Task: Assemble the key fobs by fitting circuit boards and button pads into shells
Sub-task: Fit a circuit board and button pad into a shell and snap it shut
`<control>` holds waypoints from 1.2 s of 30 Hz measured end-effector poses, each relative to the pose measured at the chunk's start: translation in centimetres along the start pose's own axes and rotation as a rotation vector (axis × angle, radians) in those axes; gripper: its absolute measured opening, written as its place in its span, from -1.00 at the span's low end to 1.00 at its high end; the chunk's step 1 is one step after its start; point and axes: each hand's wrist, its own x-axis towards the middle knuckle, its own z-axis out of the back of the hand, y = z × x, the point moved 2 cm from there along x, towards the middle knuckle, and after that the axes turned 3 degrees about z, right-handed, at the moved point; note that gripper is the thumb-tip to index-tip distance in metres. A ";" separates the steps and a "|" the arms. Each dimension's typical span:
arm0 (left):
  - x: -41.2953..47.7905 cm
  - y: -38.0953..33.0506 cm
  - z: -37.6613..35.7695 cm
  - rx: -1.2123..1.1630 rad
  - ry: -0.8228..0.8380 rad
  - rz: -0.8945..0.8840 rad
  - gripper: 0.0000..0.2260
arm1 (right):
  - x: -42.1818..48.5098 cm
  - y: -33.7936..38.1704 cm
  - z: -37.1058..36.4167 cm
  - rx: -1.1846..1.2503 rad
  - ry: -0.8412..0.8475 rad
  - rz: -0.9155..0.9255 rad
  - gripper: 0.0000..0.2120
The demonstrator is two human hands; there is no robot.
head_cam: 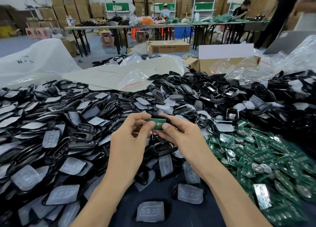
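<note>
Both hands meet at the centre of the view over a heap of parts. My left hand (131, 137) and my right hand (181, 134) together hold a black key fob shell (158, 117) with a green circuit board (158, 123) lying in it. Both thumbs press on the board, one at each end. Three round contacts show on the board between the thumbs. The fingers curl behind the shell, so most of it is hidden.
Black shells and translucent button pads (189, 193) are heaped to the left and ahead. Green circuit boards (256, 155) are piled to the right. An open cardboard box (220, 62) and plastic bags lie beyond. People work at far tables.
</note>
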 end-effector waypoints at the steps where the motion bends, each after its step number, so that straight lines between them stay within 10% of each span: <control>1: 0.0 0.0 0.0 0.000 0.000 0.001 -0.82 | 0.0 0.0 0.0 -0.006 -0.009 0.006 -0.72; 36: 0.1 -0.4 -0.1 -0.159 0.137 0.121 -0.91 | -0.5 0.3 -0.1 -0.161 0.013 0.043 -0.84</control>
